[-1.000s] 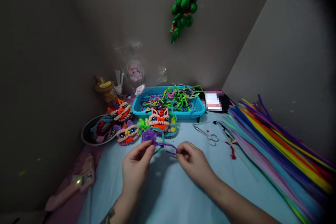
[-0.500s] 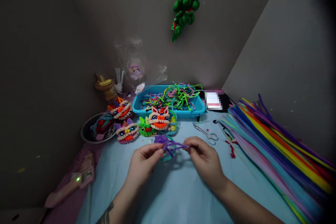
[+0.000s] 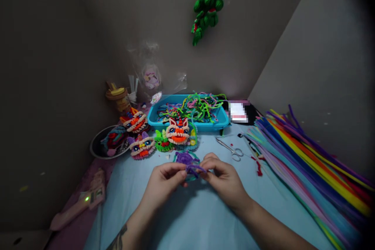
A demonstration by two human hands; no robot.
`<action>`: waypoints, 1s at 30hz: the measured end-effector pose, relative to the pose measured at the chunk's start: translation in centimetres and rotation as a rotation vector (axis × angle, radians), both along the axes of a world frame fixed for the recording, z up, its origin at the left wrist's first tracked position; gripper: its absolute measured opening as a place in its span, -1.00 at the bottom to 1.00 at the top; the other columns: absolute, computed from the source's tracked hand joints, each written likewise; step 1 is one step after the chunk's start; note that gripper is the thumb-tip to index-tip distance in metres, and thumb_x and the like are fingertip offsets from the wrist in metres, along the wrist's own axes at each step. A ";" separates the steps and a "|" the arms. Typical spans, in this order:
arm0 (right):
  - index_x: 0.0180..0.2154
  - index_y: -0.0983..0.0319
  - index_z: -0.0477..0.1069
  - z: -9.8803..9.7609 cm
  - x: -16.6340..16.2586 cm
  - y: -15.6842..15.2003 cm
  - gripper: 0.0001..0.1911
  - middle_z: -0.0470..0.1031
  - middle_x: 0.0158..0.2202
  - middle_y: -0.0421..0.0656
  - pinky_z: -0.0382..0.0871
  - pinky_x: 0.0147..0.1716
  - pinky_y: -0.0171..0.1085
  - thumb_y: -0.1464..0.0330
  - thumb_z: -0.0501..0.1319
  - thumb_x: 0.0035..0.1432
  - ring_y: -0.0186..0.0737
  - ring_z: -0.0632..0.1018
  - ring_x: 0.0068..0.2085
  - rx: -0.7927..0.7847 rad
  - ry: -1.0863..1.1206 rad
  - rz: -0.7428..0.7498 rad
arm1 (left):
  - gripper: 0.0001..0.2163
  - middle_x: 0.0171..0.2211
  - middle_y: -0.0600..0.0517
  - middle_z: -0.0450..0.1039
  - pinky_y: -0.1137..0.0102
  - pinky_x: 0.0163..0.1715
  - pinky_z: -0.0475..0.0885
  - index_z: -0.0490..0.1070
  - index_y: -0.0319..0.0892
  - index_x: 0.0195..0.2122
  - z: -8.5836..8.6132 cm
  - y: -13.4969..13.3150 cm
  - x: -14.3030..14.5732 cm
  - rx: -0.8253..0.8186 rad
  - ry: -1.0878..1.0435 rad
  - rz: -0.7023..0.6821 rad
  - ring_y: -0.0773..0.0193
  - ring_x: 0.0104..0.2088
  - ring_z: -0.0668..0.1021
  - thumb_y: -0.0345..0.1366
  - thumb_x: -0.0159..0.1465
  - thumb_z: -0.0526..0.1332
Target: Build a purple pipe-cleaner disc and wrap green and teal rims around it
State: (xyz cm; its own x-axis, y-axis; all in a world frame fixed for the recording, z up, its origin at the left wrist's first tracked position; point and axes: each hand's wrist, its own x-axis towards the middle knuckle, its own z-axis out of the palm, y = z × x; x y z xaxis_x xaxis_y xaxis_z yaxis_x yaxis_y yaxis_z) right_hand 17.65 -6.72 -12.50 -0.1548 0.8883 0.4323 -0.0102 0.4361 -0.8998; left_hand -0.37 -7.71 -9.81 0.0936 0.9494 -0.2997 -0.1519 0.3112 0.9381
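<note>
Between my hands is a purple pipe-cleaner piece [image 3: 185,158], a coiled round part with loose purple strands. My left hand [image 3: 166,179] pinches it at the near left side, thumb against fingers. My right hand [image 3: 221,177] pinches the purple strands on the right, its fingertips close to the left ones. A teal ring shape [image 3: 192,176] shows behind and under the purple coil; whether it is joined to it I cannot tell. Just beyond are several pipe-cleaner lion heads, among them an orange one [image 3: 178,132], a purple-eared one [image 3: 141,146] and a green one [image 3: 163,141].
A blue tray [image 3: 190,128] holds tangled pipe-cleaner offcuts. Scissors [image 3: 231,149] lie right of my hands, near a long bundle of coloured pipe cleaners [image 3: 293,164]. At left are a dark bowl [image 3: 98,152] and a pink glue gun [image 3: 84,203]. Green ornaments [image 3: 208,6] hang above.
My right hand has come left, closer to my left hand. The purple strands, stretched out before, are now bent between my fingertips, and the coil faces me more.
</note>
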 end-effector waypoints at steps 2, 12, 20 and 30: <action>-0.45 0.17 0.48 0.0 0.0 0.1 -0.92 0.50 -0.48 -0.18 0.39 -0.31 -0.26 0.42 0.28 0.09 -0.24 0.49 -0.34 -0.005 0.027 0.019 | -0.67 -0.63 -0.01 0.54 0.51 -0.61 0.26 0.57 -0.27 -0.45 -0.1 0.0 -0.1 0.007 0.024 -0.012 0.34 -0.62 0.51 -0.14 -0.16 0.46; -0.39 0.17 0.48 0.1 0.5 0.0 -0.84 0.49 -0.41 -0.17 0.37 -0.34 -0.26 0.52 0.17 0.10 -0.23 0.50 -0.33 0.112 -0.150 -0.190 | -0.70 -0.63 -0.01 0.54 0.51 -0.63 0.23 0.58 -0.26 -0.44 -0.3 -0.1 -0.2 0.011 0.035 -0.004 0.31 -0.61 0.52 -0.16 -0.14 0.46; -0.39 0.17 0.42 0.5 1.0 0.3 -0.77 0.47 -0.44 -0.18 0.30 -0.31 -0.21 0.57 0.06 0.13 -0.21 0.43 -0.33 0.224 -0.313 -0.204 | -0.69 -0.63 0.01 0.52 0.51 -0.63 0.24 0.57 -0.26 -0.42 -0.4 0.0 -0.3 0.013 0.004 0.028 0.32 -0.63 0.52 -0.17 -0.14 0.46; -0.32 0.15 0.45 1.1 1.9 0.5 -0.66 0.47 -0.39 -0.15 0.32 -0.27 -0.15 0.62 0.01 0.05 -0.19 0.43 -0.30 0.365 -0.403 -0.121 | -0.69 -0.64 0.03 0.50 0.51 -0.64 0.25 0.56 -0.27 -0.42 -0.3 -0.1 -0.2 0.043 0.014 0.054 0.34 -0.65 0.50 -0.16 -0.13 0.46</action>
State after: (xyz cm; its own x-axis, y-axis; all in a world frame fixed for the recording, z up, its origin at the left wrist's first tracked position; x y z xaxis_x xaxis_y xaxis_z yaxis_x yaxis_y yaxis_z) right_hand 19.54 -6.24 -11.39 -0.2773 0.7139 0.6430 0.3729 0.6967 -0.6128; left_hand -0.56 -7.82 -10.11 0.0382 0.9649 -0.2597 -0.1546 0.2625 0.9525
